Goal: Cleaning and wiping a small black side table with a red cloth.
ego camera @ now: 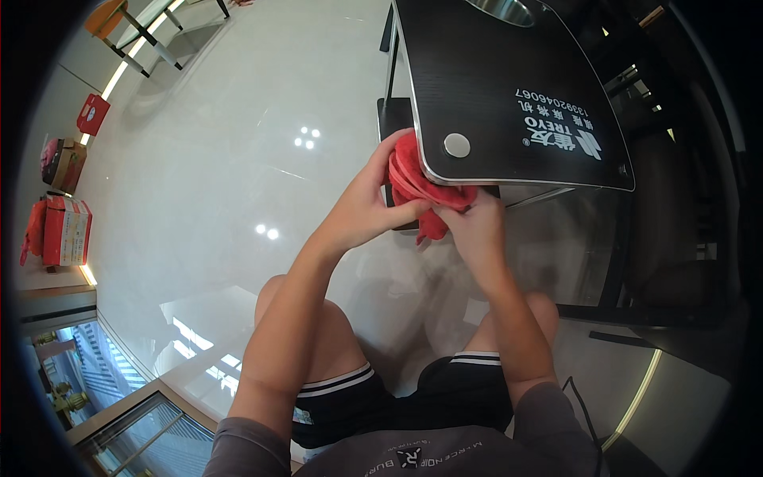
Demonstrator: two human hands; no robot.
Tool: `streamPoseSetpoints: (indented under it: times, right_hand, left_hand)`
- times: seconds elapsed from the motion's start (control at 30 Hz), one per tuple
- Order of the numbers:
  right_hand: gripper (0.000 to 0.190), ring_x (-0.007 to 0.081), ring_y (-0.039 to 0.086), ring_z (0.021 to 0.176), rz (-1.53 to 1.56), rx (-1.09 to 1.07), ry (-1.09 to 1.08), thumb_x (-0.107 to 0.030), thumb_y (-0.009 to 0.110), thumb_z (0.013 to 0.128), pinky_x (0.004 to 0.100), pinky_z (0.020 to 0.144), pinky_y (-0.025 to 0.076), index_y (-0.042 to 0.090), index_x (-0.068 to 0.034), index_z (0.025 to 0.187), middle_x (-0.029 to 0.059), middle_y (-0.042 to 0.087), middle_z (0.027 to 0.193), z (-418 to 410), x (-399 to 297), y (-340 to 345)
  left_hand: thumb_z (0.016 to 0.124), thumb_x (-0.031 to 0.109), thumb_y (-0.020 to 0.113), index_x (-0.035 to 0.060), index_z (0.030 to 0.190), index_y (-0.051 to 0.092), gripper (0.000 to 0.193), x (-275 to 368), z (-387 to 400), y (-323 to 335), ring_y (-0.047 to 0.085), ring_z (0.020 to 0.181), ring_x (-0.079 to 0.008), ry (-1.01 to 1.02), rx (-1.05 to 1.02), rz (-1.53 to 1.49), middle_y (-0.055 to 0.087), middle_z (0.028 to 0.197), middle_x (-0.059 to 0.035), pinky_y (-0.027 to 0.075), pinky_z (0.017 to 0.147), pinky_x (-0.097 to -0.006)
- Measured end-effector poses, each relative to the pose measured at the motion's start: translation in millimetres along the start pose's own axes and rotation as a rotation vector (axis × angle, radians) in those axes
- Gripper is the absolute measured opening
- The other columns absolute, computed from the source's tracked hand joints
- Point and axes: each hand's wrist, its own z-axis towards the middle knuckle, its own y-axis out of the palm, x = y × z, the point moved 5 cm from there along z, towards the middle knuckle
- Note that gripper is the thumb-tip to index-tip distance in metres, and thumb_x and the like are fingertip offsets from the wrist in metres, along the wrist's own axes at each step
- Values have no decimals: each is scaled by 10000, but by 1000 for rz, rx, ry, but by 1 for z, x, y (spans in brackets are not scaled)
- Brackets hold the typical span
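Observation:
A bunched red cloth [407, 173] is wrapped against the near left corner of a small black side table [477, 83] with a silver metal rim. My left hand [378, 197] grips the cloth from the left, its fingers reaching up along the table's edge. From below, my right hand [474, 223] holds the cloth under the front edge, its fingertips partly hidden by cloth and tabletop. One end of the cloth hangs beneath my hands. On the tabletop are a round silver disc [457, 145] near the corner, white printed writing and a round metal-lined recess [503, 11] at the far end.
Glossy pale floor tiles [238, 161] spread to the left. Against the left wall are a red-and-white carton [67, 231], a brown cardboard box [67, 166] and a red box [93, 114]. An orange chair [107, 18] stands far left. A dark glossy panel [673, 238] rises at right.

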Motion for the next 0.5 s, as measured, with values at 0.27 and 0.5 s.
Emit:
streamPoseSetpoints:
  times: [0.27,0.5]
  right_hand:
    - [321,400,631,721,-468,-243,210,-274,699,809,447,627,503,634,35,754,231,632,735,-18,79,54]
    - [302,416,630,727,-448,-339,232,-239,656,845,471,645,507,623,34,719,237,629,724,-30,143,100]
  left_hand:
    - [734,174,731,35,1321,399,689,-78,15,8,614,990,-357,-108,-131,760,606,1101,-223,506,834,-403]
    - [707,157,729,27,1077,533,439,-163,14,7,633,846,-368,-234,-130,1005,648,864,-199,516,733,-441]
